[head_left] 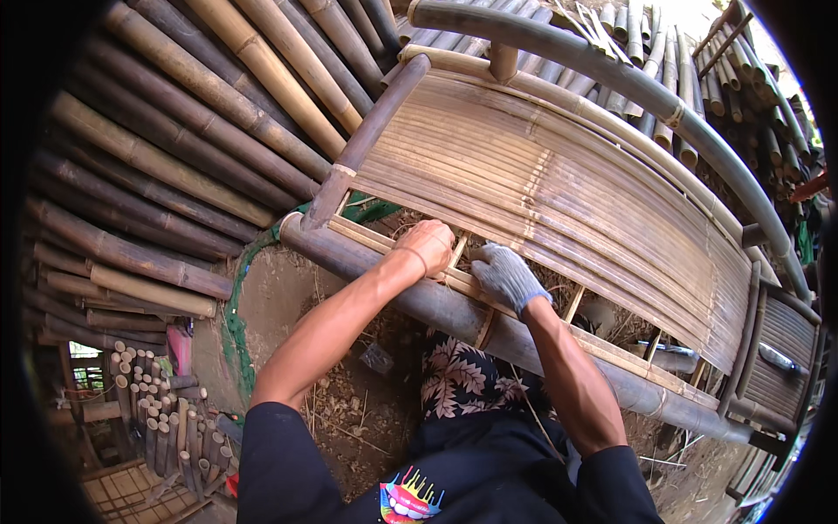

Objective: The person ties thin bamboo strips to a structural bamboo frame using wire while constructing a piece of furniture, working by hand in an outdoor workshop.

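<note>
A bamboo bench seat of narrow slats (524,179) lies in front of me, framed by thick bamboo poles. My left hand (425,244), bare, is closed at the gap between the slats and the near frame pole (602,371); its fingertips point down and whatever they grip is hidden. Just right of it, my right hand (502,272) wears a grey knit glove. Its fingers are curled at the same gap, beside a short cross strip (459,250), and their hold is hidden too. A split bamboo rail (611,351) runs along the near pole, under both wrists.
Dark bamboo poles (188,144) lean at the left. Short cut lengths (166,419) stand at the lower left. A curved pole (594,57) rises along the far side of the seat. Green netting (234,327) lies on the ground, and more cut bamboo (663,79) is stacked behind.
</note>
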A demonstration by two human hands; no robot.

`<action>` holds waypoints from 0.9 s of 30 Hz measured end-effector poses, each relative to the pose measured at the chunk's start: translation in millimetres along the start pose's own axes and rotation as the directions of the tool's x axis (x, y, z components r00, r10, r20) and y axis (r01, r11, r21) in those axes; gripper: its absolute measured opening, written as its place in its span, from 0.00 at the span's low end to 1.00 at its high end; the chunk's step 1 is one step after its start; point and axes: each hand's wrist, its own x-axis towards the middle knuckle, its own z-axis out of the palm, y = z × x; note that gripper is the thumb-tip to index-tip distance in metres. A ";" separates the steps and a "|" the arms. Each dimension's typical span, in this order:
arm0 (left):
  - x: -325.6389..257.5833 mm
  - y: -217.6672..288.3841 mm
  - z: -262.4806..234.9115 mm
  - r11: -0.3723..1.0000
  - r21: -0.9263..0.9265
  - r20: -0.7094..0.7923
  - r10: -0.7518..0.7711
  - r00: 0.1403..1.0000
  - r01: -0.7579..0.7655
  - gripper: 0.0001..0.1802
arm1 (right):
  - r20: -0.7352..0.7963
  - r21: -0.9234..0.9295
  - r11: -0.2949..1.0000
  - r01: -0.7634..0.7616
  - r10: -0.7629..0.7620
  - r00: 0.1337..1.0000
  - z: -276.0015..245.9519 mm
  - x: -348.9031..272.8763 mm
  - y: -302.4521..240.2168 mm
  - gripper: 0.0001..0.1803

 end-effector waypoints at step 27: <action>-147.9 101.7 -46.3 0.395 -0.400 -0.654 0.509 0.560 -0.827 0.12 | -0.644 0.702 0.454 0.549 0.074 0.762 -171.9 -162.7 -91.3 0.25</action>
